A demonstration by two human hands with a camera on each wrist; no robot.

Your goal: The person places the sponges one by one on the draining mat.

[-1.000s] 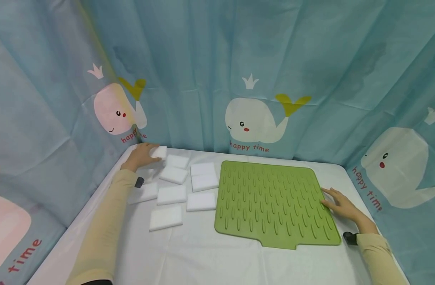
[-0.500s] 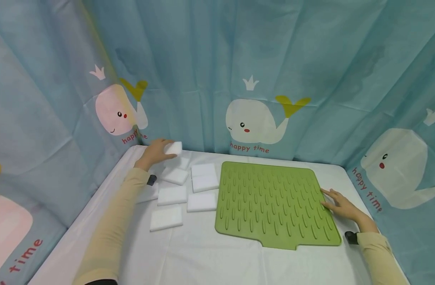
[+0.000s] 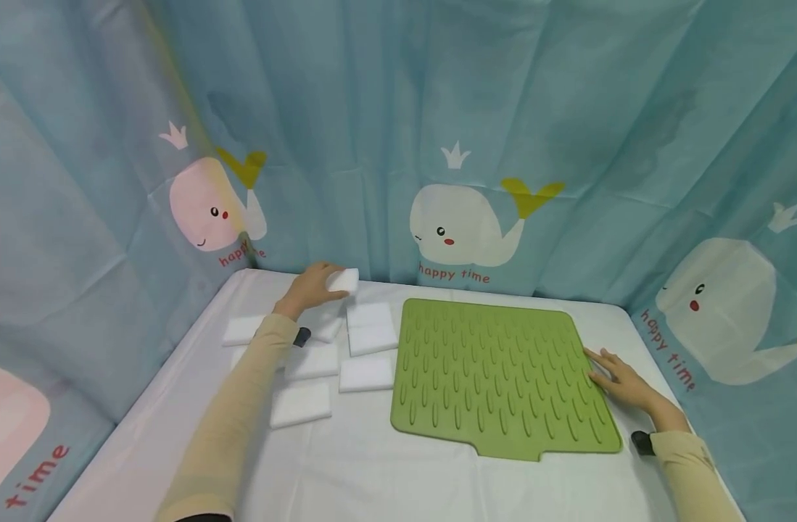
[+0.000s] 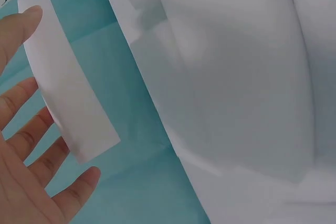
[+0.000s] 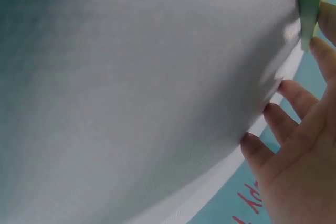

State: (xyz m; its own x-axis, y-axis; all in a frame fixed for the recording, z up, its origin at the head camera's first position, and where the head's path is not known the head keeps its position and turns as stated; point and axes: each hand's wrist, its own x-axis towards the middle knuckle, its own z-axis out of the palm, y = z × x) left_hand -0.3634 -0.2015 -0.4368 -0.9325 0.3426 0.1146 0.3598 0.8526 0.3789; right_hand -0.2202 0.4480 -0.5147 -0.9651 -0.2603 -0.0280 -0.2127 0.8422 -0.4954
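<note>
Near the back of the table, my left hand pinches a white sponge block between thumb and fingers. In the left wrist view the thumb lies on one long side of this sponge block and the fingertips on the other; the little finger stands free. A green ridged silicone mat lies flat on the right half of the table. My right hand rests at its right edge, fingers loosely extended. The right wrist view shows thumb and forefinger at the green mat's edge, the other fingertips near the white cloth.
Several more white sponge blocks lie flat in loose rows left of the mat, some partly hidden by my left forearm. A white cloth covers the table. Blue curtains with whale prints hang close behind and at both sides.
My left hand has carried the sponge block rightward along the back of the table, over the lying ones, toward the mat. My right hand stays at the mat's edge.
</note>
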